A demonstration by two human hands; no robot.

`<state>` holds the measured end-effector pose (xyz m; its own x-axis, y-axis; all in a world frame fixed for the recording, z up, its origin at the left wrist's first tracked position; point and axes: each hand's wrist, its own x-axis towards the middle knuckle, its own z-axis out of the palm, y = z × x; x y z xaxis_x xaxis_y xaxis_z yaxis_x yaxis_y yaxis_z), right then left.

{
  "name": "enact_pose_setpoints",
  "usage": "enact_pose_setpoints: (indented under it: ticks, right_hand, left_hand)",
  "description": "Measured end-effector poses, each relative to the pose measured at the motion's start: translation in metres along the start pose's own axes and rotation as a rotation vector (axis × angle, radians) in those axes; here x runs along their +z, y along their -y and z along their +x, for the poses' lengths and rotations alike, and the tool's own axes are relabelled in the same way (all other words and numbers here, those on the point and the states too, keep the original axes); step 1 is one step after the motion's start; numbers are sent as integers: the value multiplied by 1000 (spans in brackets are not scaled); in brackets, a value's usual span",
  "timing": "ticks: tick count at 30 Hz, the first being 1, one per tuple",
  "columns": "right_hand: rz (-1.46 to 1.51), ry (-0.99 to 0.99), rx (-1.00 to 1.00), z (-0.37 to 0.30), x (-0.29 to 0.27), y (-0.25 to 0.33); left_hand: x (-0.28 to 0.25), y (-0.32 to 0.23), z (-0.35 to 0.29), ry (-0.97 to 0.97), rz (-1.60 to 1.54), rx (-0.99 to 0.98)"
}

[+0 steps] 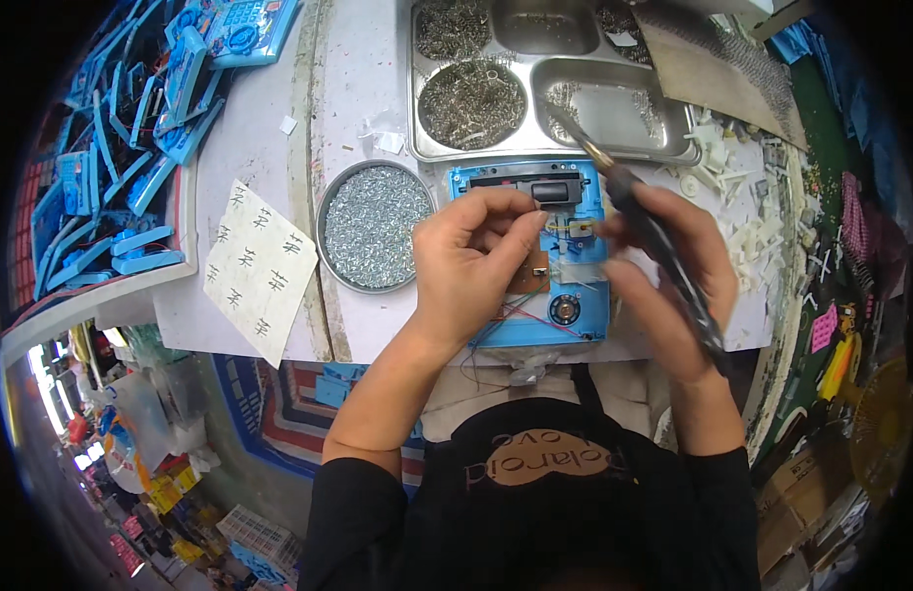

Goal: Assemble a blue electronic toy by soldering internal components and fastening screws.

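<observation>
A blue plastic housing (pixel 595 317) lies open on the bench, with a circuit board, wires and a small round speaker (pixel 565 310) inside. Over its upper left side is my left hand (pixel 481 256), thumb and fingertips pinched together. Whatever they hold is too small or hidden to name. In my right hand (pixel 688 266) rests a long black-handled tool (pixel 663 236) with a brass-coloured collar and metal shaft, pointing up and left. My right thumb and fingertips are apart, near the housing's right edge. A dark rectangular part (pixel 553 191) sits at the top of the housing.
A round dish of small screws (pixel 373 227) stands left of the housing, beside a marked paper sheet (pixel 255 271). Behind is a metal compartment tray (pixel 521 153) of springs and small parts. White plastic pieces (pixel 742 227) lie right; blue housings (pixel 141 167) are heaped far left.
</observation>
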<state>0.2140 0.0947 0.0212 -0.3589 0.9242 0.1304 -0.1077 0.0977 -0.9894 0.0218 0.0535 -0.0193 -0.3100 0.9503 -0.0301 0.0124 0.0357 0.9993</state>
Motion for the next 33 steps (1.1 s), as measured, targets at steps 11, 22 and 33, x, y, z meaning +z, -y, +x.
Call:
enact_pose_setpoints:
  ticks: [11, 22, 33]
  right_hand:
    - [-220, 74, -114, 36, 26, -23]
    - [-494, 66, -411, 27, 18, -26]
    - [-564, 201, -474, -2, -39, -4]
  left_hand:
    - [-10, 1, 2, 81, 57, 94]
    - [-19, 0, 10, 49, 397, 395]
    - [-11, 2, 6, 26, 477, 349]
